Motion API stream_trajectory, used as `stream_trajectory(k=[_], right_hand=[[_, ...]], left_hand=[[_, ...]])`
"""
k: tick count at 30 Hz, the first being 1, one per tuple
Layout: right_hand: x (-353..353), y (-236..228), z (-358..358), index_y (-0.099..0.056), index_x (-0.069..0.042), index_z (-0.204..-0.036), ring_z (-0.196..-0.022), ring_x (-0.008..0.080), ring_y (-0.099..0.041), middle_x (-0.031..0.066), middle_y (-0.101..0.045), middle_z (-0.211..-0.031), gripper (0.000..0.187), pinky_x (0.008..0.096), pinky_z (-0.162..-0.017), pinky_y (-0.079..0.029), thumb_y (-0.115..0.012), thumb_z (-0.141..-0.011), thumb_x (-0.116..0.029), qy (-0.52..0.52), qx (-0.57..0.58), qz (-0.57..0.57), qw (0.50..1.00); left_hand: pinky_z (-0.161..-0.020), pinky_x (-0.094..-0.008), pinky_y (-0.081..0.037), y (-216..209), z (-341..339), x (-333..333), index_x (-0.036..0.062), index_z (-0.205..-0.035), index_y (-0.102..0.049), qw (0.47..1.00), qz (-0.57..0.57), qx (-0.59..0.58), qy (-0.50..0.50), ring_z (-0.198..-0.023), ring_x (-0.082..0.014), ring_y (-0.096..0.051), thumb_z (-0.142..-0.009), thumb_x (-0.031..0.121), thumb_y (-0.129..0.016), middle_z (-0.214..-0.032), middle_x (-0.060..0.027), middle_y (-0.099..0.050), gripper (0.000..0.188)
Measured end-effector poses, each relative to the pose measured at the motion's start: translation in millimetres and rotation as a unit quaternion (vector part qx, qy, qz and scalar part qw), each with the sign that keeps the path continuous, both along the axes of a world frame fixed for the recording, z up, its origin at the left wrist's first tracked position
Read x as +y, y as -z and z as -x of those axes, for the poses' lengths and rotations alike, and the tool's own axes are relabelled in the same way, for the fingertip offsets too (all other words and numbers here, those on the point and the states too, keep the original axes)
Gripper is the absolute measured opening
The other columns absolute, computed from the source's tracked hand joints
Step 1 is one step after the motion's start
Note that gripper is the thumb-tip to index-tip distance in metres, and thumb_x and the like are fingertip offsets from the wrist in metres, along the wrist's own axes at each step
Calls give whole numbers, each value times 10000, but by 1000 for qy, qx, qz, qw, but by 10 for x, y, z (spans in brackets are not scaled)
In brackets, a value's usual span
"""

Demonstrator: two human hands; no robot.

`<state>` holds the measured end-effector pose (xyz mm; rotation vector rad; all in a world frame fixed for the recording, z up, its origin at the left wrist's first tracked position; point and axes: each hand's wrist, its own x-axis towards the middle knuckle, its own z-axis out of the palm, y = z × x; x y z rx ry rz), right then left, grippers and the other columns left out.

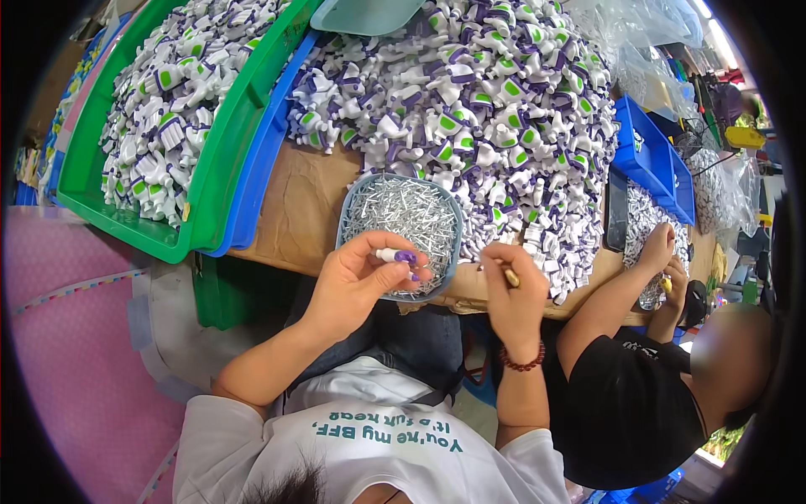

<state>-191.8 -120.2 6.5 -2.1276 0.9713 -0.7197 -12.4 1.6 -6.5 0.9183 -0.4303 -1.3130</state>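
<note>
My left hand (pixel 357 281) is closed in a pinch on a small white and purple plastic toy part (pixel 393 255), held above the near side of a grey-blue tub (pixel 340 220). Silver screws or pins (pixel 403 210) fill that tub. To its right, my right hand (pixel 518 298) is closed around a small tool with a brass-coloured end (pixel 511 277). Most of the tool is hidden in the palm, so its kind does not show. Whether the fingertips also pinch something small cannot be made out. A large heap of white, purple and green toy parts (pixel 504 126) spreads beyond both hands.
A green crate (pixel 227 118) of similar white parts stands at left, against a blue tray (pixel 262 151). Brown cardboard (pixel 302 189) covers the table. At right, a co-worker in a black shirt (pixel 634 412) works beside blue bins (pixel 642 160). A pale tray (pixel 365 15) lies at the back.
</note>
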Motion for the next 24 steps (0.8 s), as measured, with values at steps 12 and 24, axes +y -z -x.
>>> stream_trajectory(k=[12,24], right_hand=[[-138,311,264,-583,-53,-876,-840,267,-558,86,-555,-909,192,359,-607,-492,-611,-693,-5,-76,279,180,940],[-256,268,253,-595,-66,-967,-766,257,-559,81,-545,-830,333,340,-585,-487,-603,-649,32,-89,232,182,951]], left_hand=[[-771,-291,-529,-1,-41,10,37,-1082,-493,999,-16,29,11,-916,-223,-637,-918,112,-529,-1018,-155,-618,184],[-789,-306,-524,1,-23,23,55,-1083,-496,998,-30,-4,55,-919,-209,-634,-915,85,-527,-1013,-141,-622,173]])
